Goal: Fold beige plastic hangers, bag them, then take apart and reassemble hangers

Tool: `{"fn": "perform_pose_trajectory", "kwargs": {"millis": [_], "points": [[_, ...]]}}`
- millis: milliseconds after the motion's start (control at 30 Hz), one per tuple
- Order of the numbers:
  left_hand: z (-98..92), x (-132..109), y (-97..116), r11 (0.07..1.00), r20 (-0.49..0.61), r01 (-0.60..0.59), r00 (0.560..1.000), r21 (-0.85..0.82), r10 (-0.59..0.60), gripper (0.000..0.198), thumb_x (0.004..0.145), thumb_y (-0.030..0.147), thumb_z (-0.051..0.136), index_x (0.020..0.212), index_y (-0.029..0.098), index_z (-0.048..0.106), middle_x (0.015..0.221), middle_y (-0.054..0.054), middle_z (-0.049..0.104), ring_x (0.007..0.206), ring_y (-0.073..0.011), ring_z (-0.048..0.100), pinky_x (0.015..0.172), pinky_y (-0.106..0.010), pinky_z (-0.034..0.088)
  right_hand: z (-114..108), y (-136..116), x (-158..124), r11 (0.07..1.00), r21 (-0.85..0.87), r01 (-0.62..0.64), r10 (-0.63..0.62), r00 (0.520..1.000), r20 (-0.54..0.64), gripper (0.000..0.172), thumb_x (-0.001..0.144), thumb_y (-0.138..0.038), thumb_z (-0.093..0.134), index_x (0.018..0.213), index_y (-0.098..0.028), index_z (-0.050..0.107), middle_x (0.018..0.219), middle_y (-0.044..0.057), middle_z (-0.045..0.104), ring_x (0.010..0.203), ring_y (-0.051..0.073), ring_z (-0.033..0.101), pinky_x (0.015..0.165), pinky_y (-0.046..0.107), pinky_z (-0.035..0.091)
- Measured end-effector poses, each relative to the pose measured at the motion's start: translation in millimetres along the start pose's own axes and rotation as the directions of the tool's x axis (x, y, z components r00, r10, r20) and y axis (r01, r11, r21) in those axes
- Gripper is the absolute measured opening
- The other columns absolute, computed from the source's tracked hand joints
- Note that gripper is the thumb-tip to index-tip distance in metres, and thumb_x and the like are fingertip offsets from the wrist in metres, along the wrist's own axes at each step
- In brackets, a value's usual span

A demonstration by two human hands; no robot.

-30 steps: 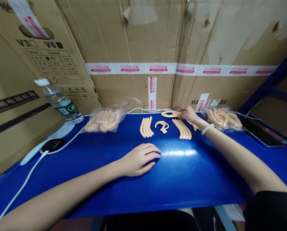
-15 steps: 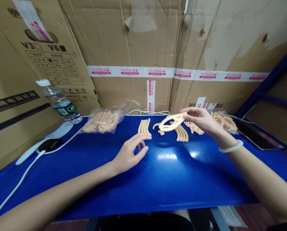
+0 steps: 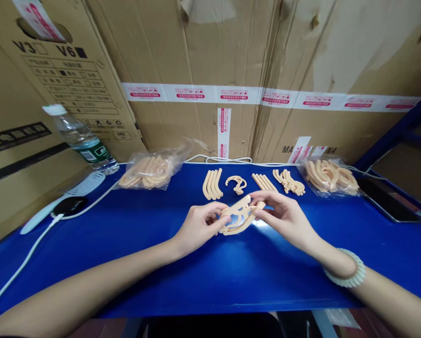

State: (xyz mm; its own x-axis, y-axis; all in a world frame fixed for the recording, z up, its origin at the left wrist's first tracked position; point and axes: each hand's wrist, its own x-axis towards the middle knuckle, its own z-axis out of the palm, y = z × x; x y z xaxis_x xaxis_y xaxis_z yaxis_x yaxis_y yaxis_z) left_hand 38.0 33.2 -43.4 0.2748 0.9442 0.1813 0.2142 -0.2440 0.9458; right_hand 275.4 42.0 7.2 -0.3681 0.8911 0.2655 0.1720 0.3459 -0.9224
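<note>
Both my hands hold one beige plastic frame piece just above the blue table. My left hand pinches its left end and my right hand grips its right end. Behind them lie a row of curved beige strips, a small hooked beige part, a set of straight beige strips and a cluster of small beige pieces.
Two clear bags of beige parts lie at the back, one left and one right. A water bottle, a white comb-like tool and a white cable sit at left. Cardboard boxes wall the back. A dark tablet lies far right.
My right hand lifted the frame piece from the back of the table and brought it toward me. My left hand rose off the table and took hold of its other end.
</note>
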Motion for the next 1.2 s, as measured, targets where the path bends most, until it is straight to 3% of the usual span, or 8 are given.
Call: {"fn": "perform_pose_trajectory", "kwargs": {"millis": [100,200,433,567,700,867,1067,1200], "points": [[-2.6,0,-3,0.997,-0.051,0.029,0.998,-0.075,-0.033,0.028,0.089,0.039,0.069,0.101,0.014,0.07,0.076,-0.004,0.073,0.056,-0.0131,0.064,0.056,-0.023,0.054,1,8,-1,0.99,0.059,-0.127,0.128,0.992,-0.01,0.03,0.08,-0.041,0.08,0.102,-0.021,0.073,0.091,0.005,0.074,0.079,0.02,0.072,0.073,0.034,0.063],[-4.2,3,-6,0.99,-0.095,0.039,0.994,-0.134,-0.052,0.028,0.089,0.04,0.067,0.097,0.013,0.068,0.084,-0.008,0.076,0.057,-0.0132,0.065,0.054,-0.024,0.055,-3,15,2,0.985,0.039,-0.171,0.172,0.985,-0.024,0.026,0.079,-0.043,0.079,0.091,-0.02,0.075,0.082,0.005,0.074,0.072,0.02,0.071,0.071,0.034,0.062],[-7.4,3,-9,0.986,-0.14,0.054,0.987,-0.156,-0.076,0.027,0.092,0.037,0.061,0.096,0.011,0.067,0.084,-0.009,0.076,0.047,-0.0094,0.06,0.046,-0.02,0.051,-9,25,8,0.985,-0.041,-0.167,0.165,0.985,-0.043,0.025,0.081,-0.044,0.077,0.086,-0.02,0.076,0.082,0.005,0.073,0.072,0.018,0.067,0.067,0.028,0.057],[-7.8,5,-14,0.982,-0.098,0.091,0.989,-0.164,-0.109,0.028,0.092,0.037,0.06,0.096,0.01,0.067,0.085,-0.009,0.076,0.045,-0.0078,0.057,0.044,-0.018,0.048,-5,22,8,0.982,-0.016,-0.189,0.188,0.982,-0.029,0.027,0.081,-0.046,0.077,0.084,-0.019,0.074,0.073,0.003,0.068,0.056,0.013,0.057,0.051,0.025,0.051],[-7.6,7,-15,0.979,-0.07,0.113,0.99,-0.169,-0.126,0.029,0.092,0.039,0.061,0.092,0.011,0.067,0.081,-0.009,0.075,0.042,-0.0067,0.053,0.042,-0.018,0.045,-2,19,6,0.981,0.0,-0.195,0.195,0.981,-0.013,0.028,0.081,-0.048,0.076,0.083,-0.02,0.073,0.071,0.002,0.065,0.054,0.013,0.055,0.05,0.026,0.049],[-8.0,9,-12,0.973,-0.075,0.114,0.988,-0.2,-0.131,0.034,0.091,0.044,0.063,0.09,0.01,0.068,0.082,-0.01,0.076,0.044,-0.0078,0.054,0.045,-0.02,0.046,-3,26,6,0.984,-0.025,-0.175,0.171,0.979,-0.113,0.027,0.081,-0.047,0.077,0.083,-0.02,0.072,0.079,0.003,0.067,0.057,0.012,0.051,0.052,0.027,0.043],[-9.7,11,-12,0.959,-0.198,0.082,0.97,-0.271,-0.139,0.039,0.09,0.05,0.064,0.089,0.011,0.067,0.076,-0.009,0.074,0.049,-0.0113,0.059,0.049,-0.022,0.047,-7,36,8,0.963,0.183,-0.2,0.244,0.933,-0.264,0.03,0.081,-0.05,0.077,0.087,-0.022,0.066,0.085,0.003,0.065,0.059,0.012,0.047,0.047,0.025,0.039],[-11.4,10,-11,0.976,-0.288,0.043,0.952,-0.215,-0.105,0.035,0.092,0.047,0.061,0.082,0.013,0.064,0.066,-0.003,0.068,0.048,-0.0096,0.052,0.048,-0.022,0.042,-8,35,11,0.918,0.36,-0.167,0.273,0.924,-0.268,0.031,0.076,-0.044,0.083,0.085,-0.024,0.06,0.089,0.002,0.064,0.062,0.012,0.055,0.05,0.023,0.048]]}}
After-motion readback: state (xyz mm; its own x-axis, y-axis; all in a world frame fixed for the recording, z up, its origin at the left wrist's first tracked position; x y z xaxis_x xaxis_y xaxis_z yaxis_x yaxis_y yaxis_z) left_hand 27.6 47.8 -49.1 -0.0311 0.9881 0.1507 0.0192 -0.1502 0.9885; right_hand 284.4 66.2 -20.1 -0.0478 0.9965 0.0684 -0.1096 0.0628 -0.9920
